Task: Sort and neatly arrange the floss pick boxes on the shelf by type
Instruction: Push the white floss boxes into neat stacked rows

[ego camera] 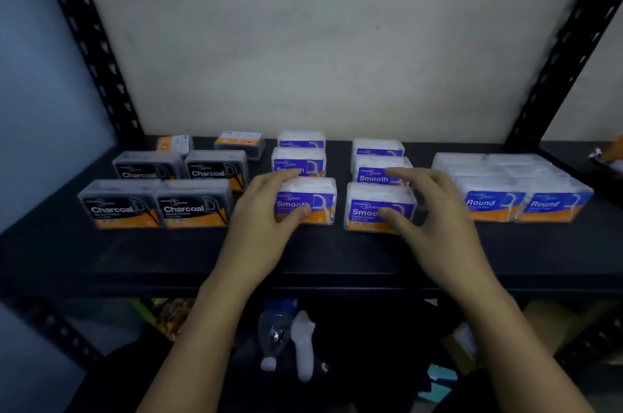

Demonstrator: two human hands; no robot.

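The clear plastic Smooth boxes look light, rigid and slick, so pinching front face to back edge seems safest; both stand at the front of two columns mid-shelf, between the Charcoal boxes and Round boxes; the left hand grips the left Smooth box, thumb in front, fingers over its top; the right hand thumbs the right Smooth box, fingers spread above, grip unclear
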